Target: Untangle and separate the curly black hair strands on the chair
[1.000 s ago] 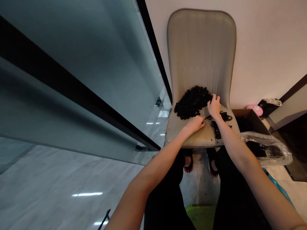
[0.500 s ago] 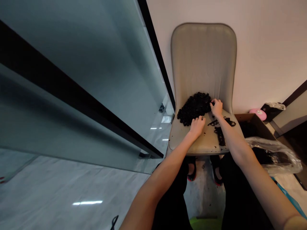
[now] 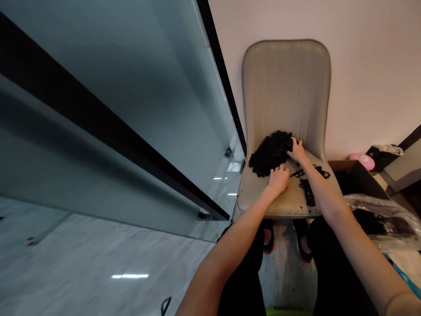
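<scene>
A heap of small black pieces [image 3: 269, 153] lies on the seat of a beige chair [image 3: 286, 92]. My left hand [image 3: 279, 179] rests knuckles up at the heap's near edge, fingers curled; what it holds, if anything, is hidden. My right hand [image 3: 297, 150] touches the heap's right side with its fingers bent onto the pieces. A short row of black pieces [image 3: 309, 191] lies on the seat under my right forearm.
A glass wall with a black frame [image 3: 108, 127] runs along the left. A brown cardboard box [image 3: 358, 177], a clear plastic bag of black pieces [image 3: 381, 217] and a pink object [image 3: 362, 160] stand to the right. My legs and shoes are below the seat.
The view has tilted so the chair sits lower and further right. My left hand slid forward to the heap's edge; my right hand stayed on the heap's right side.
</scene>
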A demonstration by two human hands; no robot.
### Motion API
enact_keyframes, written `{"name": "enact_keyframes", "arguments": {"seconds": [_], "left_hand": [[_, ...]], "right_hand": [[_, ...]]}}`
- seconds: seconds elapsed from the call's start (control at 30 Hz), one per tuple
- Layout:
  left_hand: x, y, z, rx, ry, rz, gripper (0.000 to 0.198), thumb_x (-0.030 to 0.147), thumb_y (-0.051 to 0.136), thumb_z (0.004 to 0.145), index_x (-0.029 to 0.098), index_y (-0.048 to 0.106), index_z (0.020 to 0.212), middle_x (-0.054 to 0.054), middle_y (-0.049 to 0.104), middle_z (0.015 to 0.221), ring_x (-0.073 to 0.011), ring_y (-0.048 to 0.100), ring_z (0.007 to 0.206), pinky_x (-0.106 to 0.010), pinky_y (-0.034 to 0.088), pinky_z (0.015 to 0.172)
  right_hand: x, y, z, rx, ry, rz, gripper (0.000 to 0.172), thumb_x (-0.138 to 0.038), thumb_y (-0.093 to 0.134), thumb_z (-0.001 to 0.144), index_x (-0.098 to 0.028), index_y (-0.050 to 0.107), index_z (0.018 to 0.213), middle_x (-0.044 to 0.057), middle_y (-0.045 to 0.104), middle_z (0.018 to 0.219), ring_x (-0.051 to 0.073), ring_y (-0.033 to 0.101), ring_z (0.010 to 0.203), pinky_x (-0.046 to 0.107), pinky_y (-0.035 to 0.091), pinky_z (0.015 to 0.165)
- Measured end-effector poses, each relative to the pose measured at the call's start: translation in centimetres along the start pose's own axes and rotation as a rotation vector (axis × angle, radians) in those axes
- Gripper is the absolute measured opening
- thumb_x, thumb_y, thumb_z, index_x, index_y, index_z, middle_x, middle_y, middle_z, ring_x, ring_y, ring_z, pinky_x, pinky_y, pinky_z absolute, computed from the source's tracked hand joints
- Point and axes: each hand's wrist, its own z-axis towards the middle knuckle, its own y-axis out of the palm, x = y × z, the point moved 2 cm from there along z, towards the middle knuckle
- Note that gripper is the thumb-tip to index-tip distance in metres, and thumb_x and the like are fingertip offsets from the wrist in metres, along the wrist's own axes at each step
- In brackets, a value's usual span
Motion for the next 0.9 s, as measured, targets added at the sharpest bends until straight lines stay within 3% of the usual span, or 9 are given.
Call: {"name": "enact_keyframes", "arguments": {"seconds": [0.1, 0.27, 0.43, 0.53, 0.6, 0.67, 0.7, 0.77, 0.9], "left_hand": [[0.1, 0.0, 0.1, -0.018, -0.004, 0.012, 0.034, 0.025, 0.055, 0.096, 0.011, 0.062, 0.126, -0.022, 0.055, 0.134, -0.0343, 0.059, 0.119, -0.047, 0.048, 0.097], [0.4, 0.0, 0.3, -0.026, -0.021, 0.024, 0.036, 0.026, 0.052, 0.097, 0.011, 0.062, 0.128, -0.021, 0.055, 0.135, -0.0327, 0.058, 0.121, -0.045, 0.047, 0.098], [0.6, 0.1, 0.5, -0.043, -0.041, 0.020, 0.037, 0.023, 0.049, 0.098, 0.010, 0.062, 0.130, -0.021, 0.056, 0.136, -0.0330, 0.057, 0.123, -0.046, 0.046, 0.099], [0.5, -0.1, 0.7, -0.062, -0.038, 0.001, 0.038, 0.025, 0.052, 0.098, 0.011, 0.063, 0.130, -0.021, 0.056, 0.137, -0.0329, 0.057, 0.124, -0.046, 0.046, 0.101], [0.5, -0.3, 0.8, -0.071, -0.043, -0.008, 0.037, 0.026, 0.054, 0.097, 0.011, 0.064, 0.130, -0.021, 0.056, 0.139, -0.0327, 0.057, 0.124, -0.046, 0.046, 0.101], [0.6, -0.5, 0.8, -0.082, -0.048, -0.007, 0.037, 0.027, 0.054, 0.097, 0.011, 0.065, 0.129, -0.021, 0.055, 0.140, -0.0332, 0.057, 0.124, -0.045, 0.046, 0.101], [0.6, -0.6, 0.9, -0.086, -0.048, -0.005, 0.037, 0.027, 0.054, 0.097, 0.011, 0.066, 0.129, -0.021, 0.055, 0.141, -0.0338, 0.057, 0.124, -0.046, 0.046, 0.101], [0.8, -0.8, 0.8, -0.090, -0.048, -0.004, 0.038, 0.027, 0.054, 0.097, 0.010, 0.066, 0.129, -0.021, 0.054, 0.142, -0.0347, 0.057, 0.125, -0.046, 0.046, 0.102], [0.8, -0.9, 0.5, -0.095, -0.051, -0.007, 0.039, 0.024, 0.050, 0.099, 0.011, 0.063, 0.133, -0.021, 0.056, 0.141, -0.0333, 0.057, 0.125, -0.046, 0.046, 0.102]], "right_hand": [[-0.5, 0.0, 0.3, -0.029, 0.015, -0.046, 0.080, -0.020, 0.066, 0.088, -0.029, 0.031, 0.160, 0.023, 0.044, 0.144, 0.037, 0.061, 0.121, 0.053, 0.049, 0.101], [-1.1, -0.6, 0.5, 0.011, 0.107, -0.061, 0.057, -0.023, 0.062, 0.092, -0.021, 0.048, 0.148, 0.021, 0.056, 0.131, 0.034, 0.064, 0.117, 0.048, 0.051, 0.101], [-0.3, -3.0, 0.4, 0.248, 0.241, -0.026, 0.045, -0.027, 0.056, 0.095, -0.020, 0.053, 0.139, 0.022, 0.054, 0.130, 0.036, 0.065, 0.113, 0.051, 0.052, 0.095], [0.3, -5.0, 1.3, 0.385, 0.276, -0.060, 0.049, -0.029, 0.052, 0.097, -0.021, 0.047, 0.145, 0.023, 0.048, 0.137, 0.037, 0.061, 0.117, 0.057, 0.049, 0.097], [0.1, -5.7, 2.5, 0.250, 0.232, -0.116, 0.060, -0.029, 0.063, 0.091, -0.022, 0.045, 0.148, 0.025, 0.043, 0.144, 0.041, 0.056, 0.124, 0.063, 0.046, 0.098], [-0.5, -5.7, 3.6, -0.011, 0.248, -0.189, 0.065, -0.025, 0.074, 0.083, -0.022, 0.052, 0.144, 0.026, 0.040, 0.148, 0.047, 0.048, 0.132, 0.069, 0.042, 0.099], [-1.0, -5.6, 4.1, -0.066, 0.224, -0.240, 0.064, -0.024, 0.075, 0.082, -0.021, 0.055, 0.142, 0.026, 0.040, 0.149, 0.050, 0.044, 0.136, 0.073, 0.039, 0.101], [-2.5, -5.2, 4.5, 0.003, 0.035, -0.295, 0.057, -0.025, 0.069, 0.087, -0.020, 0.056, 0.142, 0.025, 0.037, 0.153, 0.050, 0.036, 0.141, 0.077, 0.032, 0.105], [-5.2, -2.7, 3.3, -0.004, -0.439, -0.190, 0.064, -0.009, 0.040, 0.094, -0.026, 0.043, 0.156, 0.018, 0.032, 0.160, 0.036, 0.040, 0.143, 0.060, 0.042, 0.110]]}}
